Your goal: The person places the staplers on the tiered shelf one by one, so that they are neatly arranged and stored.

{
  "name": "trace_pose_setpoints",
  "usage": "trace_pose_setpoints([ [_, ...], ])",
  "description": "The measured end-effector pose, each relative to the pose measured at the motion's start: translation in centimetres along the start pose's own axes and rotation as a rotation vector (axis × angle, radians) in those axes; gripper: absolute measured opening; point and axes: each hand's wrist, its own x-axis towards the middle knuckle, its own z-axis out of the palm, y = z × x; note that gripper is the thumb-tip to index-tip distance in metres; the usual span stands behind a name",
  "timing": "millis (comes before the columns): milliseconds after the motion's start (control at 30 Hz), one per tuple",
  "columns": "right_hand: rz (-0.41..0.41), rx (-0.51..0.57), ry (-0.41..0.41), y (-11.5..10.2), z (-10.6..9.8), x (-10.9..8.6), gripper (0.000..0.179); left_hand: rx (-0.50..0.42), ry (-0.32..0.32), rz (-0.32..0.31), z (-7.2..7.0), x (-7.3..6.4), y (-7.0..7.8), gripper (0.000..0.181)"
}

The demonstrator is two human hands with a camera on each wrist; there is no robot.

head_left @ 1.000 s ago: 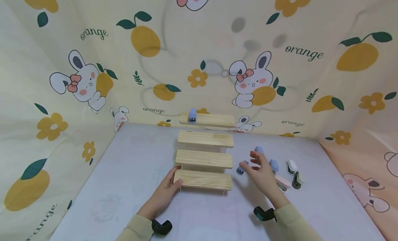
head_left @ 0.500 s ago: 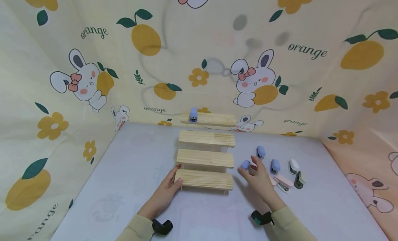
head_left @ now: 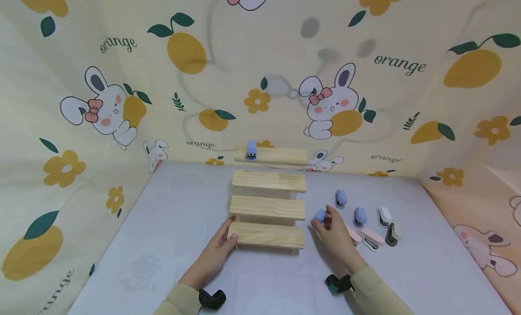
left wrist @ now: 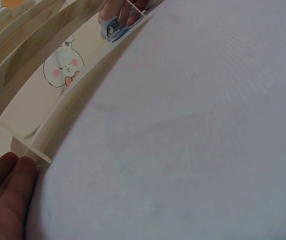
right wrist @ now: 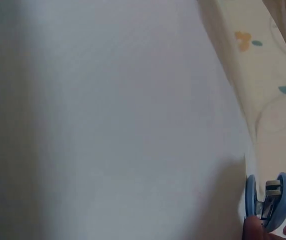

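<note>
A four-step wooden shelf rack (head_left: 268, 236) stands mid-table. My left hand (head_left: 214, 251) grips the left end of its lowest board, thumb over the top. In the left wrist view, left fingers (left wrist: 20, 187) lie beside a thin rack leg (left wrist: 22, 140). Right of the rack, my right hand (head_left: 337, 237) pinches a small blue stapler (head_left: 320, 215) between thumb and fingers. The right wrist view shows this blue stapler (right wrist: 283, 202) from its end, close over the table, its metal parts visible. Another blue stapler (head_left: 251, 150) sits on the top board, towards the left.
Right of my right hand lie more staplers: two blue (head_left: 341, 197), a white one (head_left: 384, 216), a dark-and-pale green one (head_left: 393, 235) and pink ones (head_left: 372, 238). A cloth wall (head_left: 228, 80) with rabbit and orange prints encloses the white table (head_left: 171, 206).
The right hand has closed its fingers on the blue stapler beside the rack and turned it slightly. The left hand keeps its place on the lowest board.
</note>
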Motion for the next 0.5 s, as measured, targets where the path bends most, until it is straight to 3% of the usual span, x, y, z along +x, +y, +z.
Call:
trace_pose_setpoints([
  [167, 0.01, -0.051, 0.024, 0.0, 0.2, 0.1, 0.076, 0.008, -0.009, 0.013, 0.1, 0.0, 0.1, 0.063],
  [500, 0.009, -0.05, 0.035, -1.0, 0.4, 0.3, 0.066, 0.006, 0.005, 0.013, 0.0, 0.0, -0.1, 0.061],
])
